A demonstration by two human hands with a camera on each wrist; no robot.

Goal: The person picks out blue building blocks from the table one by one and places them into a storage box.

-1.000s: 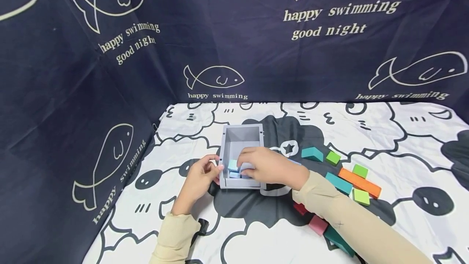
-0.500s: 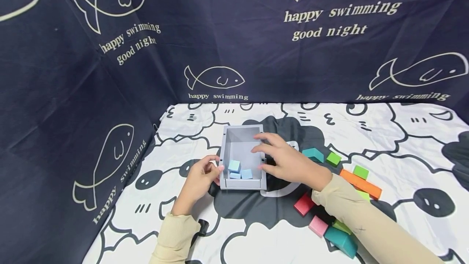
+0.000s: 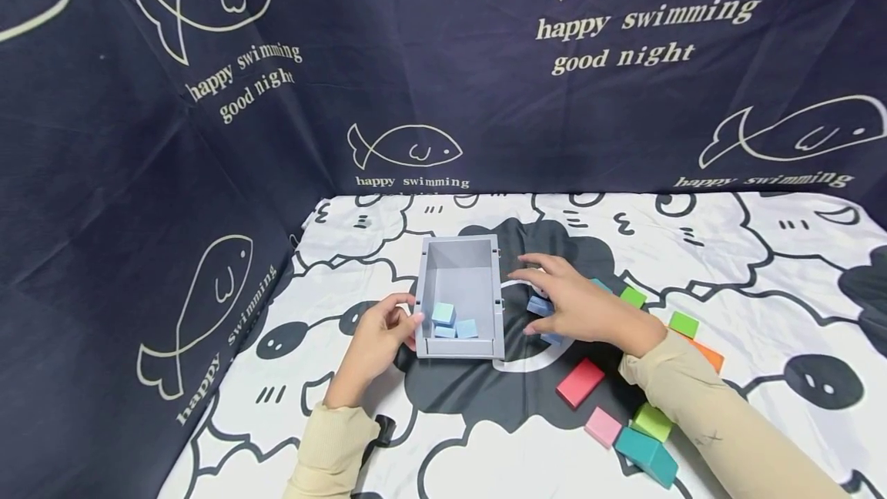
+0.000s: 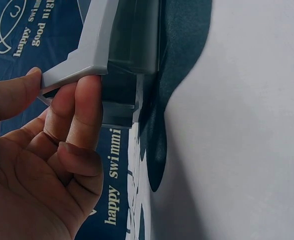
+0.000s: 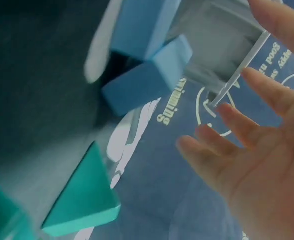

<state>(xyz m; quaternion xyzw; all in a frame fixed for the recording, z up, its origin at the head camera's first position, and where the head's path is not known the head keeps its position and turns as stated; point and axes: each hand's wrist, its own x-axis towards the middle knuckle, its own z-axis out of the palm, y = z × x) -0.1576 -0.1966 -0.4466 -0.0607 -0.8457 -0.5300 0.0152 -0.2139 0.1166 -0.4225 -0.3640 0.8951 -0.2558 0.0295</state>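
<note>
A grey open box (image 3: 460,283) stands on the patterned cloth in the head view. Inside, at its near end, lie a few light blue blocks (image 3: 443,314). My left hand (image 3: 377,336) pinches the box's left rim; in the left wrist view the thumb is on one side of the rim (image 4: 89,47) and the fingers are under it. Just right of the box, my right hand (image 3: 578,303) hovers with spread fingers and holds nothing. Beneath it are blue blocks (image 3: 539,306), partly hidden by the hand. The right wrist view shows two blue blocks (image 5: 147,80) touching each other.
Loose blocks lie to the right: a red block (image 3: 580,383), a pink block (image 3: 604,427), a teal block (image 3: 647,455), green blocks (image 3: 684,324) and an orange block (image 3: 708,355) partly behind the right forearm. A teal triangular block (image 5: 84,195) appears in the right wrist view. Dark curtains (image 3: 443,60) hang behind.
My right hand has come out of the box and moved right, over the blue blocks, with its fingers spreading. A light blue block it covered now shows in the box. The left hand stays put.
</note>
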